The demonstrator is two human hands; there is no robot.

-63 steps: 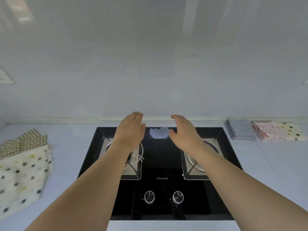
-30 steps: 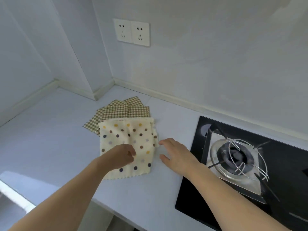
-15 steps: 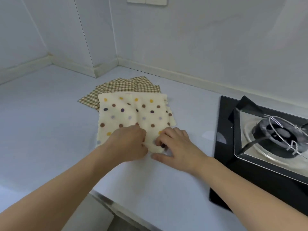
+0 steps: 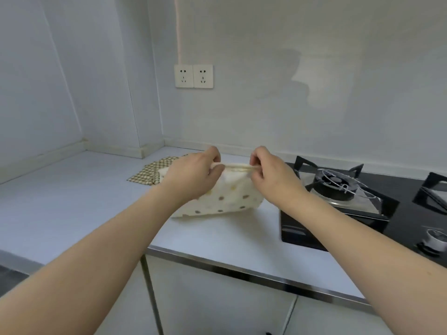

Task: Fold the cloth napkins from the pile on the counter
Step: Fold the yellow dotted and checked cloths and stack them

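Note:
A cream napkin with coloured polka dots hangs lifted above the pale counter, its lower edge still brushing the surface. My left hand pinches its top edge on the left, and my right hand pinches the same edge on the right, a short span of cloth stretched between them. Behind my left hand lies a brown-and-cream checked napkin, flat on the counter and partly hidden by my hand and the lifted cloth.
A black glass gas hob with a wire-topped burner sits right of the napkins, a knob near its front. A double wall socket is above. The counter's metal front edge runs below my forearms.
Both hands were pressing on the polka-dot napkin lying flat; now they have pinched its near edge and raised it off the counter. The view has tilted up.

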